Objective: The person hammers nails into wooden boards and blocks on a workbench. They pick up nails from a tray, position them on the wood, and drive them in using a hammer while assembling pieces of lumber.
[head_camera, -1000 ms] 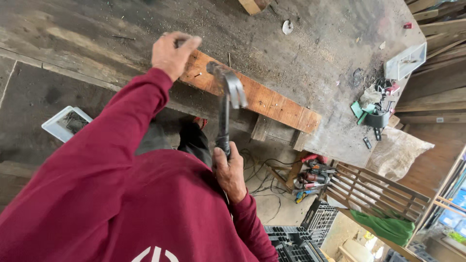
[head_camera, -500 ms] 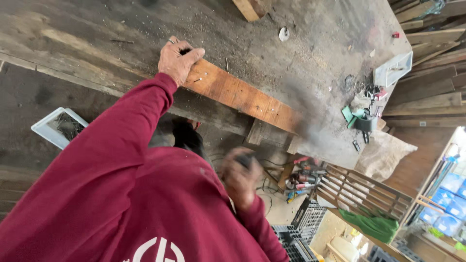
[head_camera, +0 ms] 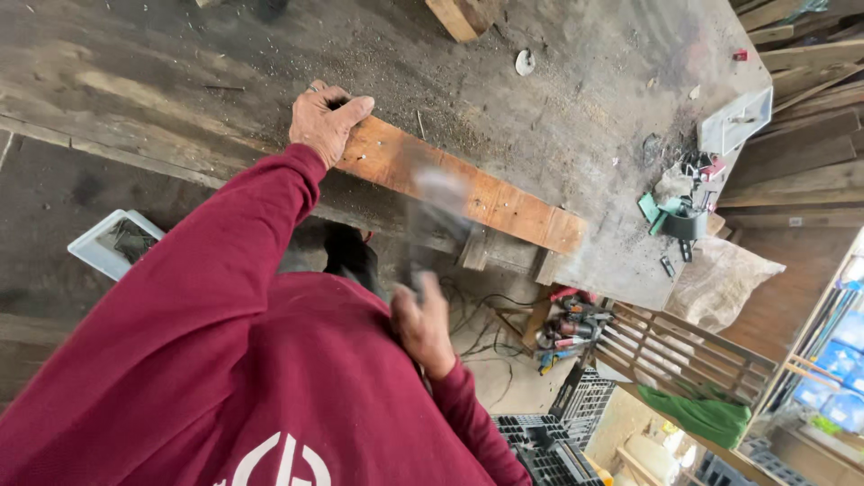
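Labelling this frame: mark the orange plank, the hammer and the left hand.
orange plank (head_camera: 504, 202), head view, bare top face right of the hammer blur.
hammer (head_camera: 432, 211), head view, blurred head.
left hand (head_camera: 326, 121), head view, back of hand.

Dusty wooden workbench (head_camera: 585, 99) — plank walls (head_camera: 801, 171), black crates (head_camera: 549, 441).
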